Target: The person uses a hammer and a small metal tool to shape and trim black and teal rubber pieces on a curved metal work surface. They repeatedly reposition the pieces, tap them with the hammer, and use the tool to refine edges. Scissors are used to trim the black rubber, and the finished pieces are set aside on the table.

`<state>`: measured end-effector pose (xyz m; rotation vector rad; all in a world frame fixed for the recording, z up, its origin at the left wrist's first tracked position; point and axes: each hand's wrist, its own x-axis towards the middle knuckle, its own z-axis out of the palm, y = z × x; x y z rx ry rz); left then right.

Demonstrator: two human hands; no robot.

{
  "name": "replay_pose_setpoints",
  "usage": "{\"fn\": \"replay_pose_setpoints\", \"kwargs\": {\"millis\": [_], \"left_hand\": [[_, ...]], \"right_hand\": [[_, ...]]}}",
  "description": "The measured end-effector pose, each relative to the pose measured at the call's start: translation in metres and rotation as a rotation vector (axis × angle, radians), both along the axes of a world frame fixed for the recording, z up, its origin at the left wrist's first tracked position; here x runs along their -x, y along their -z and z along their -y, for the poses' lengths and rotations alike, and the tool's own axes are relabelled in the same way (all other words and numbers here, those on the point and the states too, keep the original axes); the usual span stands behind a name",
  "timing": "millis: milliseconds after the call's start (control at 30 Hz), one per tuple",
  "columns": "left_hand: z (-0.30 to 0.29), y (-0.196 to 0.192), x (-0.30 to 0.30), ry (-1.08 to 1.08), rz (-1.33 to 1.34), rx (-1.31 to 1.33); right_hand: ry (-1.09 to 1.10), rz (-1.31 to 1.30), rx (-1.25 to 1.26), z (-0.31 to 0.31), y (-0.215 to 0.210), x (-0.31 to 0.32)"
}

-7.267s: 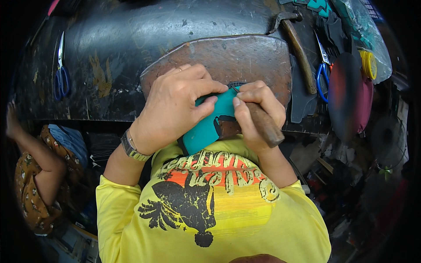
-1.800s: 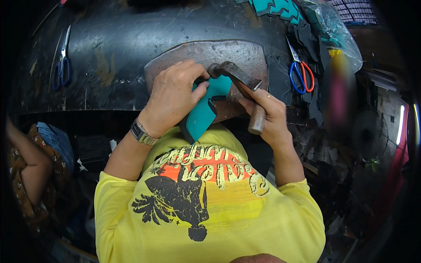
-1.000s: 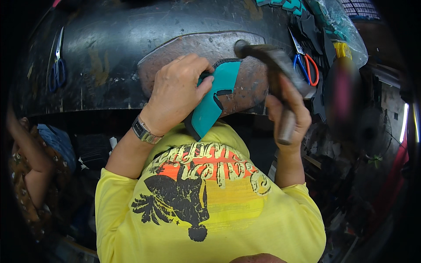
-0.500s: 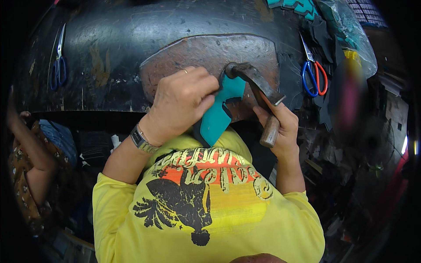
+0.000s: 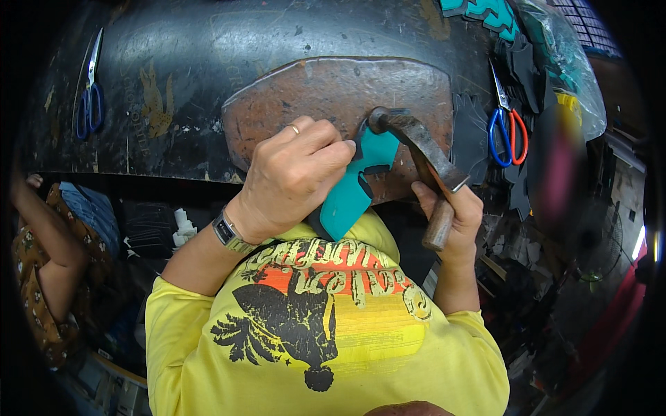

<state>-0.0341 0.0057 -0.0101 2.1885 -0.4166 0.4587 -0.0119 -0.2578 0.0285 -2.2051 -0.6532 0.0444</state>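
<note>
A teal cut piece with black edging (image 5: 347, 206) lies partly on a brown, scuffed board (image 5: 277, 100), its near end hanging over the board's front edge toward my shirt. My left hand (image 5: 295, 173) is closed in a pinch at the piece's left edge; its fingertips are partly hidden. In my right hand (image 5: 458, 216) is a hammer (image 5: 420, 142), gripped by its wooden handle. The hammer's round face is at the far end of the teal piece, touching it or just above; I cannot tell which.
Blue-handled scissors (image 5: 90, 111) lie on the dark table (image 5: 194, 62) at left. Scissors with one blue and one red handle (image 5: 508, 135) lie at right, beside black cut pieces (image 5: 472, 135). Teal pieces (image 5: 485, 14) and a plastic bag (image 5: 565, 69) are farther back. Another person's arm (image 5: 62, 256) is at left.
The view has shifted slightly. My left hand has moved a little toward me along the piece's edge. The hammer stays at the far end of the teal piece.
</note>
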Motion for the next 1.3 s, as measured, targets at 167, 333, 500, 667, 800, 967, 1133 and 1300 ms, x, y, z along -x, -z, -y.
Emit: {"fn": "replay_pose_setpoints", "kwargs": {"millis": [167, 333, 500, 667, 800, 967, 1133, 1300], "left_hand": [[-0.001, -0.004, 0.000, 0.024, -0.061, -0.006], [0.001, -0.002, -0.001, 0.042, -0.037, -0.009], [0.000, 0.002, 0.000, 0.034, 0.013, -0.001], [0.000, 0.003, 0.003, 0.037, 0.007, 0.028], [0.000, 0.003, 0.002, 0.033, 0.007, 0.019], [0.001, 0.005, 0.002, 0.020, 0.036, 0.045], [0.001, 0.004, 0.003, 0.006, 0.010, 0.051], [0.003, 0.004, 0.002, -0.015, 0.009, 0.059]], "right_hand": [[-0.024, 0.156, -0.233, 0.000, 0.003, -0.004], [-0.080, 0.060, 0.017, -0.004, 0.007, -0.003], [-0.034, -0.057, -0.010, 0.001, 0.000, -0.007], [0.185, -0.043, -0.317, -0.010, -0.003, 0.010], [0.125, -0.184, -0.631, -0.018, 0.004, 0.016], [-0.026, -0.020, -0.034, -0.007, -0.004, 0.003], [0.174, -0.212, -0.666, -0.019, -0.001, 0.021], [-0.002, -0.042, 0.026, -0.008, 0.002, 0.012]]}}
